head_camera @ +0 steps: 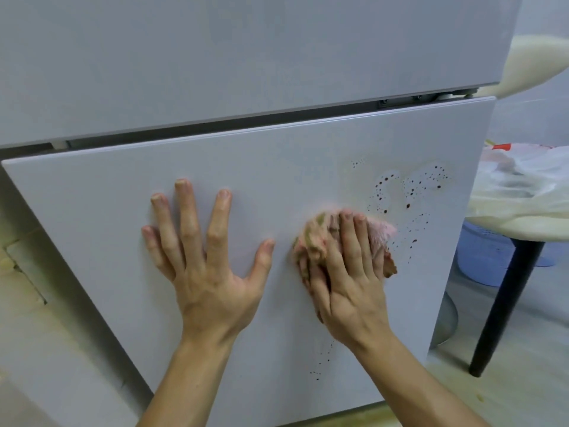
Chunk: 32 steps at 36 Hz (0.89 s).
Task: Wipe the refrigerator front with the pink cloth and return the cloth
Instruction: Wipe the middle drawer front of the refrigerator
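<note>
The white refrigerator's lower door [92,195] fills most of the view, with the upper door above it. My left hand [203,257] lies flat on the lower door, fingers spread. Just to its right, my right hand [348,278] presses the bunched, stained pink cloth [320,238] against the door, fingers straight over it. Dark red-brown droplets [409,192] speckle the door above and right of the cloth, and a few more sit below my right wrist.
To the right of the refrigerator stands a white table [523,226] with a black leg [505,306] and a plastic bag [520,171] on top. A blue basin [483,254] sits under it. Pale floor shows at lower right and left.
</note>
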Each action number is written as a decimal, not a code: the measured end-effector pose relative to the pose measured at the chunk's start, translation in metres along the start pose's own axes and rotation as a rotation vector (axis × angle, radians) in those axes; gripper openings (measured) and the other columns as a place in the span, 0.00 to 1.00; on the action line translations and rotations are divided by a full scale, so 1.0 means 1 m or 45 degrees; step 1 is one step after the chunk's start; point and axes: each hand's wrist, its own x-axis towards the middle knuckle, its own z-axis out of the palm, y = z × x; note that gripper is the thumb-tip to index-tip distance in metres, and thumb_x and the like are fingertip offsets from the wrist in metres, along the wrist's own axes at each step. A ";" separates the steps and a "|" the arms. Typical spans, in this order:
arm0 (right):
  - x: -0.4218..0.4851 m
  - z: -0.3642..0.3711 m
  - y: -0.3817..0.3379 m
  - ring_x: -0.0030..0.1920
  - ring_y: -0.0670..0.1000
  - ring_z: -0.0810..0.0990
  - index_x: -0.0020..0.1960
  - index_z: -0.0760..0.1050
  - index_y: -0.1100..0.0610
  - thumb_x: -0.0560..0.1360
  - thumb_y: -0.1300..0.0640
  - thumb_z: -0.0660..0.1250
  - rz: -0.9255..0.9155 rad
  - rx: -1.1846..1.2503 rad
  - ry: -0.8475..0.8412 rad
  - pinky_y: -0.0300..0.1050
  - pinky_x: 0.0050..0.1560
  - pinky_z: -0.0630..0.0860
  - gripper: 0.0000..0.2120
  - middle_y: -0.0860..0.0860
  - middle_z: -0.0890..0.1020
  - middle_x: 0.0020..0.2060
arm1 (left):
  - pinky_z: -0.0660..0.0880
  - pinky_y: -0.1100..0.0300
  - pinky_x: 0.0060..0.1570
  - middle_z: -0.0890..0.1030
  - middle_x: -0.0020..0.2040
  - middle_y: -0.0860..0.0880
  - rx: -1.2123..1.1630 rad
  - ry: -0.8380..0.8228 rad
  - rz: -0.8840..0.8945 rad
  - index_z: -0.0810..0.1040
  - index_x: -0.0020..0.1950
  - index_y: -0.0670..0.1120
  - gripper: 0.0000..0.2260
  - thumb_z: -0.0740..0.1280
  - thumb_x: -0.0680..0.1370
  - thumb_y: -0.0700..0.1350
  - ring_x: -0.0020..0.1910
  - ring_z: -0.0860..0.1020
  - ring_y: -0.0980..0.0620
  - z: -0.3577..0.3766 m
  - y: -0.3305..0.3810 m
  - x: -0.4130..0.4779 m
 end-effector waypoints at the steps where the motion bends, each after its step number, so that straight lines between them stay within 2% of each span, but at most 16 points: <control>1: 0.013 -0.002 -0.003 0.84 0.48 0.43 0.85 0.39 0.43 0.88 0.43 0.47 0.013 0.013 0.009 0.57 0.82 0.45 0.29 0.43 0.41 0.85 | 0.47 0.32 0.80 0.57 0.83 0.36 0.005 -0.002 -0.001 0.65 0.81 0.47 0.34 0.69 0.80 0.61 0.82 0.53 0.30 0.000 0.000 0.000; 3: 0.043 -0.010 -0.009 0.84 0.49 0.41 0.85 0.38 0.45 0.88 0.45 0.45 0.039 0.041 0.034 0.58 0.83 0.44 0.29 0.47 0.42 0.85 | 0.48 0.31 0.80 0.58 0.83 0.37 0.008 0.000 -0.008 0.66 0.81 0.46 0.34 0.70 0.80 0.60 0.82 0.53 0.30 -0.001 0.001 -0.001; 7: 0.091 -0.019 -0.018 0.83 0.50 0.42 0.84 0.51 0.54 0.88 0.53 0.52 0.103 0.156 0.108 0.61 0.83 0.44 0.26 0.58 0.55 0.84 | 0.48 0.30 0.79 0.58 0.83 0.36 -0.006 -0.001 -0.019 0.68 0.80 0.45 0.33 0.71 0.80 0.59 0.82 0.53 0.30 -0.001 0.003 -0.001; 10: 0.092 -0.013 -0.022 0.83 0.50 0.45 0.82 0.59 0.56 0.88 0.57 0.53 0.122 0.119 0.210 0.62 0.83 0.47 0.23 0.58 0.58 0.82 | 0.49 0.29 0.79 0.58 0.83 0.36 0.007 0.008 -0.023 0.68 0.79 0.46 0.32 0.71 0.79 0.58 0.82 0.54 0.29 0.000 0.006 0.000; 13: 0.072 -0.003 -0.013 0.84 0.52 0.51 0.81 0.59 0.57 0.89 0.54 0.50 0.055 0.077 0.287 0.60 0.82 0.52 0.22 0.56 0.60 0.81 | 0.50 0.28 0.78 0.60 0.83 0.38 0.013 0.006 0.001 0.69 0.79 0.47 0.30 0.70 0.79 0.56 0.82 0.54 0.30 0.001 0.012 0.000; 15: 0.042 0.001 0.000 0.84 0.53 0.52 0.81 0.60 0.56 0.88 0.53 0.51 -0.020 0.064 0.237 0.59 0.83 0.52 0.22 0.56 0.59 0.82 | 0.51 0.29 0.78 0.61 0.82 0.39 0.011 0.012 0.000 0.70 0.79 0.47 0.30 0.70 0.78 0.54 0.82 0.55 0.30 0.003 0.018 0.000; 18: -0.022 0.004 0.024 0.85 0.54 0.50 0.84 0.54 0.52 0.88 0.50 0.50 -0.055 -0.012 0.058 0.57 0.84 0.48 0.25 0.51 0.49 0.85 | 0.51 0.30 0.78 0.62 0.82 0.39 -0.007 0.012 -0.004 0.71 0.79 0.47 0.30 0.69 0.77 0.53 0.82 0.55 0.31 0.005 0.026 0.001; 20: -0.057 0.003 0.038 0.85 0.53 0.48 0.86 0.46 0.50 0.88 0.48 0.49 -0.044 -0.075 -0.038 0.57 0.83 0.48 0.28 0.49 0.47 0.85 | 0.51 0.31 0.79 0.62 0.82 0.39 -0.013 0.003 -0.001 0.71 0.78 0.47 0.30 0.69 0.77 0.53 0.82 0.55 0.31 0.006 0.030 0.001; 23: -0.073 0.000 0.043 0.85 0.52 0.46 0.86 0.43 0.48 0.89 0.46 0.47 -0.005 -0.110 -0.086 0.56 0.83 0.46 0.28 0.48 0.46 0.85 | 0.51 0.30 0.79 0.61 0.83 0.38 -0.020 -0.010 -0.024 0.70 0.79 0.46 0.30 0.69 0.77 0.52 0.82 0.55 0.32 0.007 0.038 0.000; 28: -0.054 -0.009 0.035 0.85 0.49 0.44 0.85 0.40 0.45 0.89 0.45 0.43 0.051 -0.054 -0.121 0.54 0.82 0.45 0.27 0.45 0.44 0.85 | 0.50 0.31 0.79 0.59 0.84 0.40 -0.019 -0.060 0.003 0.70 0.80 0.46 0.31 0.69 0.77 0.52 0.83 0.54 0.35 0.009 0.050 -0.003; 32: 0.019 -0.025 0.028 0.84 0.48 0.42 0.84 0.38 0.42 0.88 0.47 0.45 0.100 0.044 -0.023 0.53 0.83 0.39 0.28 0.43 0.40 0.84 | 0.50 0.32 0.79 0.59 0.84 0.40 -0.012 -0.049 0.010 0.69 0.80 0.47 0.31 0.69 0.77 0.51 0.83 0.54 0.35 0.011 0.052 -0.004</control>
